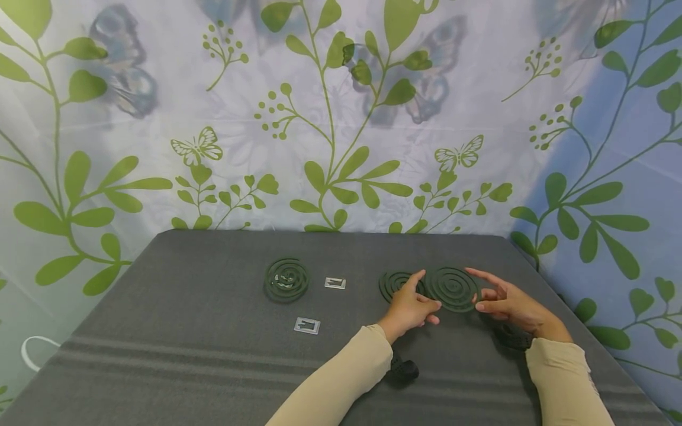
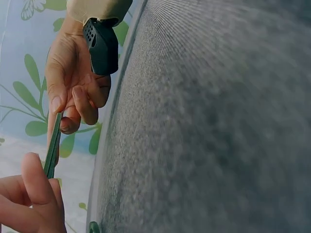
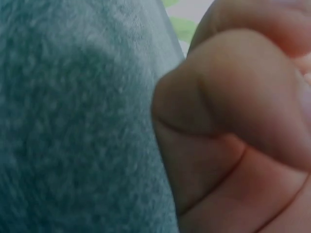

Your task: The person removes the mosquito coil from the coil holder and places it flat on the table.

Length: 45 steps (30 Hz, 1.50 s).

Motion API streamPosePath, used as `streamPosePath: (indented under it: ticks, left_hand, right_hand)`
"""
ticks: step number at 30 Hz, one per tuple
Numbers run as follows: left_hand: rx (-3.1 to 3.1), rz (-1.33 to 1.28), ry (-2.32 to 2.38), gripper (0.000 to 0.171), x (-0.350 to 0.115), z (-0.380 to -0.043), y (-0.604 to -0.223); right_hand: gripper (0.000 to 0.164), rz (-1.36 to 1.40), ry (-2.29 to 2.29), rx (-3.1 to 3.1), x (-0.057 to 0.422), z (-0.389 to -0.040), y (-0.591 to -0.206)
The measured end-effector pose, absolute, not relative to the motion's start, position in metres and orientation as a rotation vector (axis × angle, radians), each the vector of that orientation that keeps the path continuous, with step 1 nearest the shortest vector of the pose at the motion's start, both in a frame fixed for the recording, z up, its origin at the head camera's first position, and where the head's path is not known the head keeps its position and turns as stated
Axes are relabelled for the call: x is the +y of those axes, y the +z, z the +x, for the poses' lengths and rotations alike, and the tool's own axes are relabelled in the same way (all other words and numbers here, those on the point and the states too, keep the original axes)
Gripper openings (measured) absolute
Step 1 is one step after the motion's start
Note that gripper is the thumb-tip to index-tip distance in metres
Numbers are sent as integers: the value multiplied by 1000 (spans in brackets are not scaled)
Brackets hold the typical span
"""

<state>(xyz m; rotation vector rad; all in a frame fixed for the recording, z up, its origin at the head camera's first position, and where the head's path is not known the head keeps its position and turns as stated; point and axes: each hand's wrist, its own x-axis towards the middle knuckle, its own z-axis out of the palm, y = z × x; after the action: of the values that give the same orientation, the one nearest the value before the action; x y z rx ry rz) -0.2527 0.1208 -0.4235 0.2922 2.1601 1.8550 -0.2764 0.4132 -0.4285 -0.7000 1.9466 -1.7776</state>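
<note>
1. Held coil (image 1: 453,288): dk green flat spiral, b/w both hands over R part of counter (image 1: 213,367); L wrist view shows it edge-on, up off the surface, w/ a thin line along its edge.
2. L hand (image 1: 409,305): fingers grasping held coil at its L edge, thumb nearer the wearer; other fingers partly hidden.
3. R hand (image 1: 511,305): fingers grasping opp. edge, thumb & index on coil, rest bent in toward palm. R wrist view = blurry close-up of bent fingers + gray surface.
4. Middle coil (image 1: 395,285): same type, on counter, just L of held coil in head view, partly hidden behind L hand.
5. Far-L coil (image 1: 286,281): well apart from hands, on counter; shiny bit at ctr., can't tell what.
6. Two sm. silvery flat pcs w/ cutouts: upper metal pc (image 1: 335,283) b/w far-L & middle coils; lower metal pc (image 1: 306,325) nearer wearer, a bit L.
7. Blk wrist cams: L cam (image 1: 402,371), R cam (image 1: 512,337), both by beige sleeves.
8. Backdrop: lt. curtain (image 1: 277,148) w/ green leaves & butterflies.
</note>
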Motion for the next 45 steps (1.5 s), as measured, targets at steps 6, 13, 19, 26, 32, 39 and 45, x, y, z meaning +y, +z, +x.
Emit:
streamPosePath:
  ticks: [6, 13, 19, 26, 32, 39, 45]
  left_hand:
    - [2151, 230, 1870, 74, 129, -254, -425]
    - [2116, 213, 1879, 74, 135, -258, -428]
    - [2041, 247, 1892, 74, 135, -261, -431]
    - [1944, 236, 1922, 70, 138, -263, -434]
    - [1910, 220, 1921, 68, 138, -263, -434]
    - [1889, 211, 1896, 68, 136, -264, -434]
    - [1908, 233, 1861, 67, 137, -265, -436]
  right_hand:
    - [75, -686, -1782, 1961, 419, -275, -433]
    - [72, -632, -1786, 1991, 423, -274, -436]
    - [69, -585, -1837, 1965, 425, -273, -439]
    - [61, -446, -1835, 2058, 428, -272, -442]
    - [70, -332, -1795, 2154, 427, -272, -440]
    - [84, -279, -1771, 2175, 425, -273, -439]
    - [86, -252, -1759, 2177, 425, -272, -439]
